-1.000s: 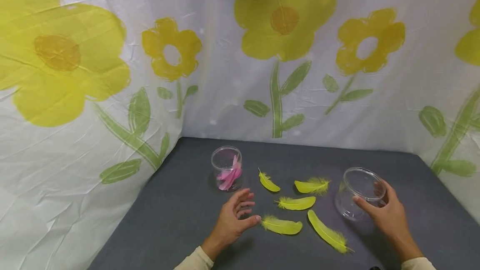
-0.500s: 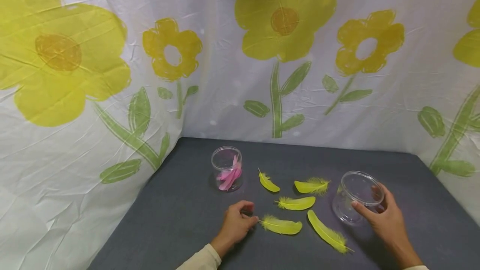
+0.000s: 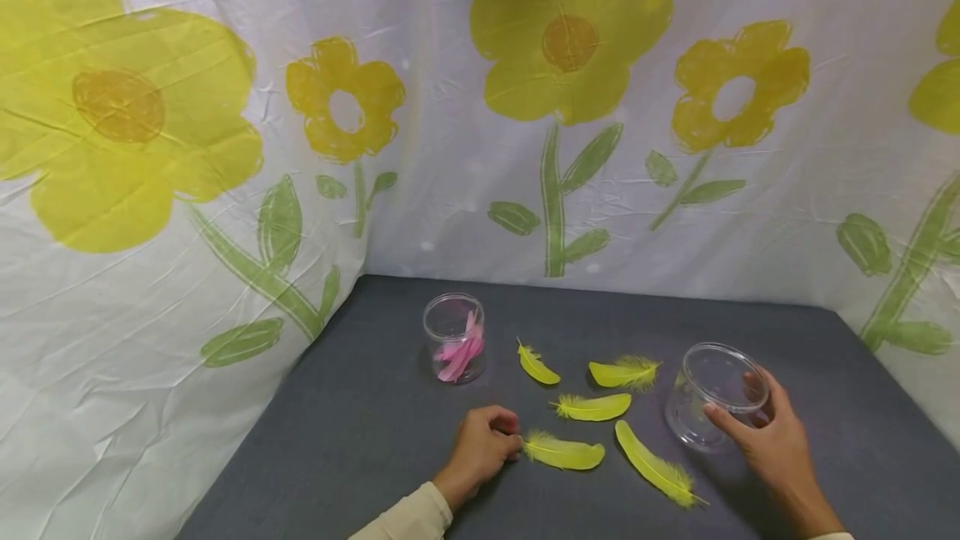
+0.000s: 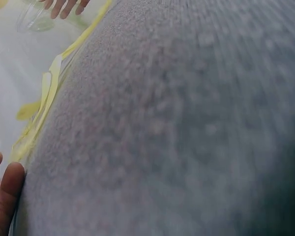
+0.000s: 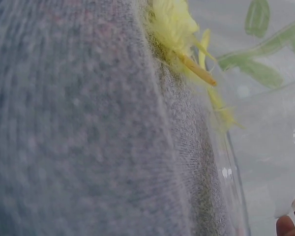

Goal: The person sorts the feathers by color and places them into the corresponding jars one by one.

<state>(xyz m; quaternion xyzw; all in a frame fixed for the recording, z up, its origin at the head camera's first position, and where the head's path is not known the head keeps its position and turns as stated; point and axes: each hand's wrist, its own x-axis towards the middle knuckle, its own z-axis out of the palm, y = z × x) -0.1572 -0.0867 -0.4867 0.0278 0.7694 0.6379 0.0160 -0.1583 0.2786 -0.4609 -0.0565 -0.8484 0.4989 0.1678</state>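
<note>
Feather [image 3: 566, 452] at left hand [image 3: 480, 450], right hand [image 3: 774, 436] gripping jar [image 3: 692, 417], table edge [image 3: 585, 293] beyond

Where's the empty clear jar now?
In the head view, the empty clear jar is at right, gripped by the right hand, beside the yellow feathers.

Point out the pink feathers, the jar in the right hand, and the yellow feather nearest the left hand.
Pink feathers [image 3: 462, 349], head view: middle of the bunch.
Held clear jar [image 3: 689, 416], head view: front wall.
Yellow feather [image 3: 566, 453], head view: middle of its vane.
</note>
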